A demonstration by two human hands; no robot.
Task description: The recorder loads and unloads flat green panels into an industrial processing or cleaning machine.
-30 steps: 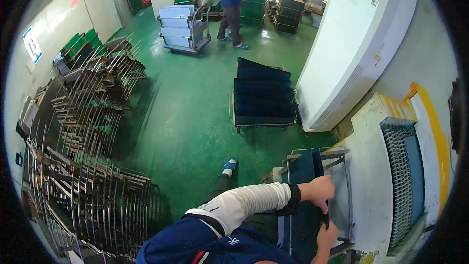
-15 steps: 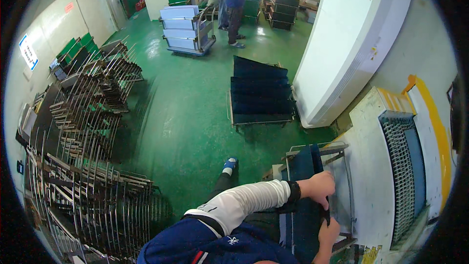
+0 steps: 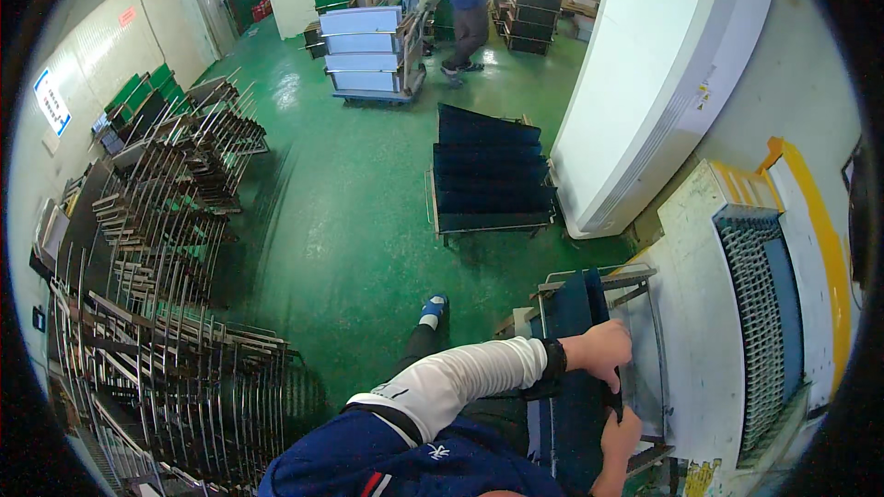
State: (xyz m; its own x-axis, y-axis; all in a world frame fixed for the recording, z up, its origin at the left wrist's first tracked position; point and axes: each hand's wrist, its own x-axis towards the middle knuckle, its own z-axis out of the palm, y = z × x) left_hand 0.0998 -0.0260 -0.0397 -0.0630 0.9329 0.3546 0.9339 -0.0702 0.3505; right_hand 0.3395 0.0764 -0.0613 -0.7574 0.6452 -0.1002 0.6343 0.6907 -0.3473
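Observation:
My left hand [image 3: 603, 346], its arm in a white sleeve with a black wristband, is closed at the right edge of a dark panel [image 3: 580, 423]. Just below it, my right hand [image 3: 620, 444] is closed on the same edge, thumb up. A short black strip of that edge [image 3: 613, 398] shows between the two hands; most fingertips are hidden. The panel leans in a metal-framed rack [image 3: 656, 350] close in front of me on the right. Further dark blue panels [image 3: 573, 302] stand in the rack beyond my left hand.
Another rack of dark blue panels [image 3: 493, 175] stands on the green floor ahead. Stacked metal frames [image 3: 175, 340] line the left side. A tall white cabinet [image 3: 649, 74] and a white housing with a mesh opening [image 3: 760, 331] are at right. Two people stand by a trolley of pale blue bins [image 3: 364, 51].
The trolley and the person pushing it have shifted right, and a second person shows more beside them. My right hand has risen slightly; my left hand has hardly moved.

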